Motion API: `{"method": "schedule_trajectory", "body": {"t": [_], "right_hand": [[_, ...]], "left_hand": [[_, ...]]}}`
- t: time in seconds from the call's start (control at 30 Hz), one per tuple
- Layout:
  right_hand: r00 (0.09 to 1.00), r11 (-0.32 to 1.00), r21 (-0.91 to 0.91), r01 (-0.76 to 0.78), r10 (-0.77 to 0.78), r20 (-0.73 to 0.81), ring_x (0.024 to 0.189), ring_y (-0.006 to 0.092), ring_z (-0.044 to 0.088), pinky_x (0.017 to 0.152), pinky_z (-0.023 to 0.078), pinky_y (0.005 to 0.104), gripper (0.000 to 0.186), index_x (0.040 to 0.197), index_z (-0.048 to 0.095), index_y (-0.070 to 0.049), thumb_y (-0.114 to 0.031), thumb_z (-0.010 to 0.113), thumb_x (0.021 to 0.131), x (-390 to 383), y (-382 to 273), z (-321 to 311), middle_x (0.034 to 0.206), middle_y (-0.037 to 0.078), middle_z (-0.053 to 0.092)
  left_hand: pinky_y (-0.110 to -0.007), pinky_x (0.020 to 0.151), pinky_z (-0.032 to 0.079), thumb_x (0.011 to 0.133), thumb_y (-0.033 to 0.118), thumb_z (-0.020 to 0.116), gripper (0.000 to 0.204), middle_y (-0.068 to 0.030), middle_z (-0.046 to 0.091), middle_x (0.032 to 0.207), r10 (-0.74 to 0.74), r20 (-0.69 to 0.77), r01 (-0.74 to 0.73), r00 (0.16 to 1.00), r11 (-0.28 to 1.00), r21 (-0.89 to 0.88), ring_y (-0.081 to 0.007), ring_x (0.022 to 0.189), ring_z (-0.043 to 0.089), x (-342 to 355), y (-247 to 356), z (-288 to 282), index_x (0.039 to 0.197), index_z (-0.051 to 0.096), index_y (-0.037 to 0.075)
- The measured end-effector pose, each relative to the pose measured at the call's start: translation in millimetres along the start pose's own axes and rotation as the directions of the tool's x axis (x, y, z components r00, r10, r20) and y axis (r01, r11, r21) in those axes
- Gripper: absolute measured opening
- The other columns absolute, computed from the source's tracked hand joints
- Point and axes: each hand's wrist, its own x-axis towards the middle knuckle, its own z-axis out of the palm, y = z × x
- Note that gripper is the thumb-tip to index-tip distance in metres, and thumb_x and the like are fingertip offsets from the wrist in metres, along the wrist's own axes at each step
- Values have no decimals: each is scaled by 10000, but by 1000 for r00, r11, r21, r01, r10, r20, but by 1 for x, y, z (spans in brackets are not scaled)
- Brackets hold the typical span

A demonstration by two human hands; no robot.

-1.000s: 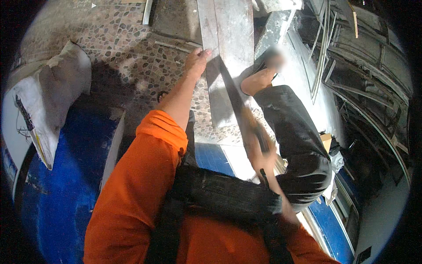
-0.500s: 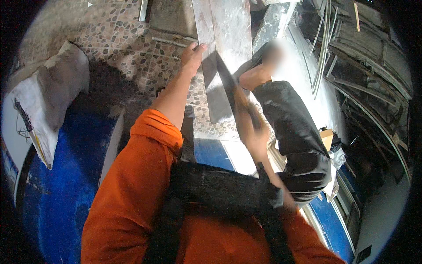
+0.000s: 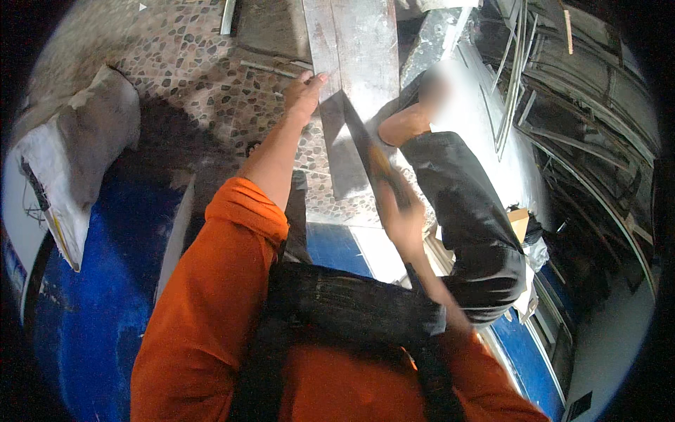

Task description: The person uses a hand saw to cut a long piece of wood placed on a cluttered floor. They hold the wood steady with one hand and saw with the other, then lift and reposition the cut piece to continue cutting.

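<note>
My left hand, fingers curled, grips the left edge of a long, pale, worn board, which lies across my view from the top. Low beside the board, my right hand is closed round a long hand tool with dark and orange-brown parts, smeared by motion and possibly a saw. Its far end is hard to tell from the dark band on the board. My bare foot, at the end of a black-trousered leg, rests beside the board on the right.
A pebble-patterned tiled floor spreads at upper left. Blue panels lie at left and below, with a crumpled pale sheet at far left. Thin metal strips and debris are heaped on the right, near a small cardboard piece.
My right hand and tool have moved away from me and slightly left, along the board. My left hand stays on the board's edge, a little higher and further left in view.
</note>
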Motion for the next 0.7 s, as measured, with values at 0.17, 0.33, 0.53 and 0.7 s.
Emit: {"method": "schedule_trajectory", "body": {"t": [0.17,0.33,0.53,0.7], "right_hand": [[994,994,-97,56,-65,-91,653,438,673,632,537,462,395,1051,677,60,-327,674,970,105,-43,40,721,248,686],[996,981,176,-85,85,5,1190,222,661,980,508,352,576,1449,567,14,-379,627,1032,-116,9,-42,1358,165,671],[994,989,130,63,-50,-100,732,92,575,657,468,280,376,1127,684,36,-317,669,999,65,1,29,839,33,659],[997,996,51,70,-71,11,935,345,691,806,518,431,462,1326,620,5,-360,567,1047,34,-6,22,1002,221,703]], "left_hand": [[-364,924,544,901,469,780,610,-158,754,1173,-65,-20,66,998,997,44,-254,1043,705,18,-5,17,1351,677,69],[-410,988,527,938,392,766,619,-215,682,1331,-28,-75,26,997,999,-27,-296,1180,665,-1,-11,-4,1403,625,9],[-401,1014,511,925,406,778,632,-194,689,1334,-9,-59,15,998,994,107,-301,1205,658,-2,8,26,1411,627,31],[-391,1021,507,930,395,780,605,-179,698,1321,-44,123,49,991,998,-35,-284,1197,661,23,-12,-21,1389,641,26]]}}
